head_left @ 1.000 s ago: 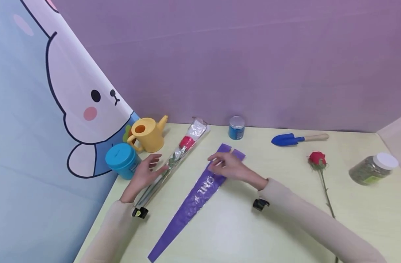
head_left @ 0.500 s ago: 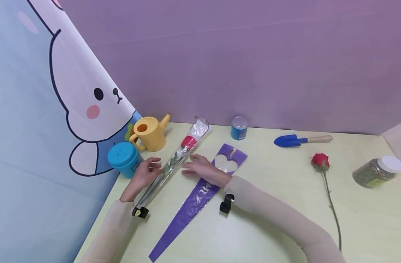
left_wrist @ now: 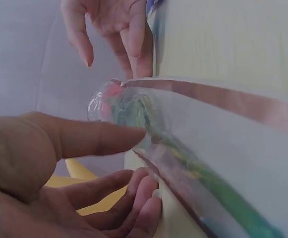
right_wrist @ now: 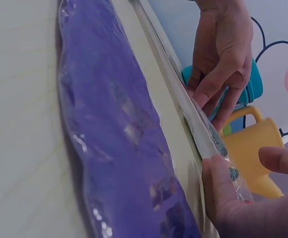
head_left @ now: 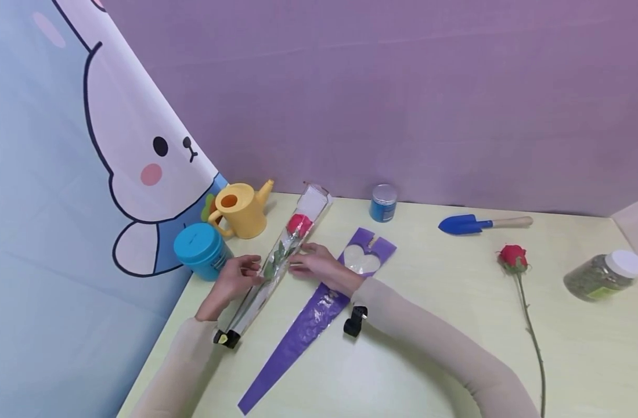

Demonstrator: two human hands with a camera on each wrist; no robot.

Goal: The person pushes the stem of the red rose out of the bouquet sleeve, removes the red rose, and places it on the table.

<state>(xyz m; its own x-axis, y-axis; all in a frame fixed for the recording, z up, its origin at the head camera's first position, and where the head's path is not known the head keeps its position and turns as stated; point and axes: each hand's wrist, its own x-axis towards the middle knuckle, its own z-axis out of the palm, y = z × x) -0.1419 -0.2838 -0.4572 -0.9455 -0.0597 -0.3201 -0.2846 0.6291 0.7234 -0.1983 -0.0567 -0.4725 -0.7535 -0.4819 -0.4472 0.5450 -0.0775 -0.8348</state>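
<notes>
Gripping clear-sleeved rose (head_left: pixel 283 255) from both sides: left hand (head_left: pixel 234 280) pinching near edge, right hand (head_left: pixel 319 266) pinching far edge. Lying diagonally on bench (head_left: pixel 428 325), beside purple sleeve (head_left: pixel 319 316).

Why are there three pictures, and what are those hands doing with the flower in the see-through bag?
A person wears three cameras: one on the head looking down at the table, and one on each wrist, close to the fingers. That is why two pictures look so big and blurry.

The left hand and the right hand hold a clear sleeve from both sides; inside it is a red rose. The wrist pictures show the fingertips pinching its edge.

Beside it lies an empty purple sleeve with a heart window. Also on the table: a yellow watering can, a teal tub, a small blue jar, a blue trowel, another rose and a white-lidded jar.
</notes>
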